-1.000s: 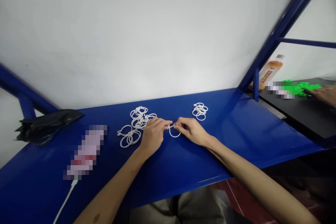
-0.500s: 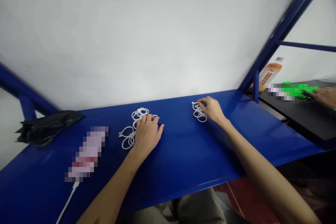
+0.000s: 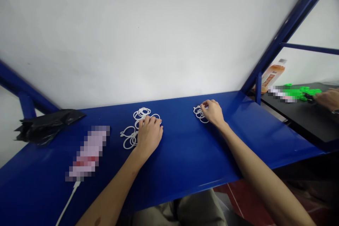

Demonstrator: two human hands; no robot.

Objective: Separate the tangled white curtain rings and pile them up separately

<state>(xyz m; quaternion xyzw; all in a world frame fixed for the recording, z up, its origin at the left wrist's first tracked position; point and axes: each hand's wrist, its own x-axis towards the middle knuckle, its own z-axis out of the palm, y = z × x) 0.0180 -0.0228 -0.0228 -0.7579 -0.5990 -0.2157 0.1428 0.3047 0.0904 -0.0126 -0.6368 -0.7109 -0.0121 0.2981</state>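
Several white plastic rings (image 3: pixel 129 142), thin loops with small knobs, lie in a pile on the left middle of the blue table (image 3: pixel 180 155). My left hand (image 3: pixel 150 132) rests over the right part of this pile, its fingers curled down onto the rings and hiding some of them. A smaller group of white rings (image 3: pixel 203 120) lies farther right. There my right hand (image 3: pixel 212 112) is closed, thumb and forefinger pinched at the edge of the group on a ring. Its fingertips partly cover what they grip.
A blurred-out phone-like object (image 3: pixel 88 152) with a white cable (image 3: pixel 67 203) lies at left, near a black plastic bag (image 3: pixel 50 125). Blue frame posts (image 3: pixel 258 88) stand at both ends. On a black table (image 3: pixel 304 116) are an orange bottle (image 3: pixel 272 76), green pieces (image 3: pixel 296 91) and another person's hand (image 3: pixel 328 99).
My left thumb has drawn in toward the fingers over the left pile. My right hand has shifted slightly, and the rings by it have moved a little.
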